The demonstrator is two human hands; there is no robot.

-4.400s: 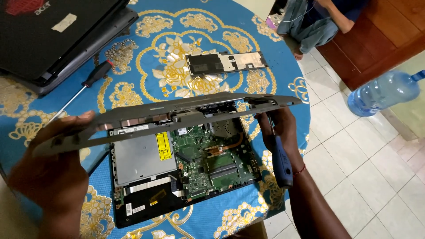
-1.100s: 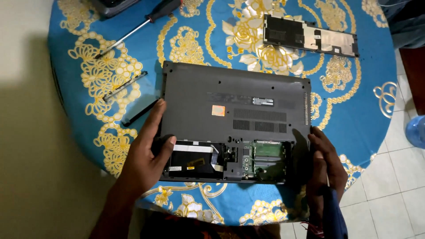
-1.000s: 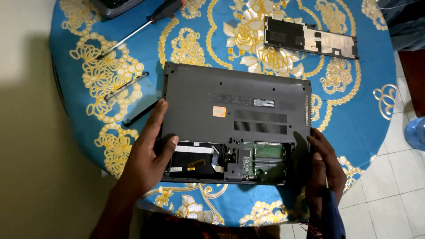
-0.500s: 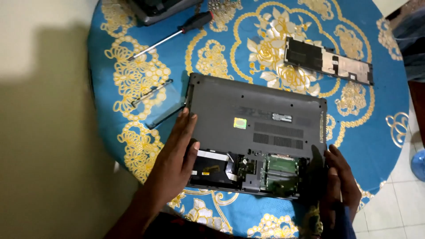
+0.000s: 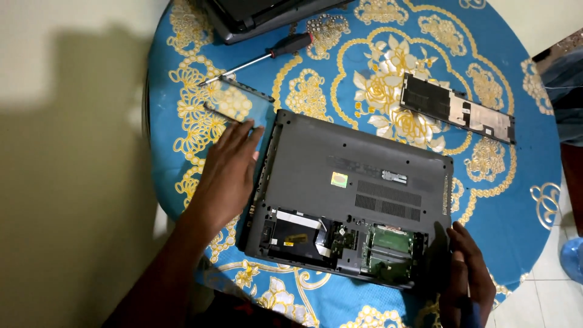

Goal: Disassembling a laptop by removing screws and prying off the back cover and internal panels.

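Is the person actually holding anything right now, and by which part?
Nothing is gripped. The left hand lies flat beside the laptop's left edge; the right hand rests at its near right corner.

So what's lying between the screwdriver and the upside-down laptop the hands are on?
In the head view, a thin clear panel with a dark edge lies on the tablecloth between the screwdriver and the laptop, just beyond the left hand.

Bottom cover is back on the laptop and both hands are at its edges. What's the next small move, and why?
Probably press down along the left edge of the grey bottom cover with the left hand. That hand lies flat beside this edge, the right hand steadies the near right corner, and the open bay shows the cover is only laid on.
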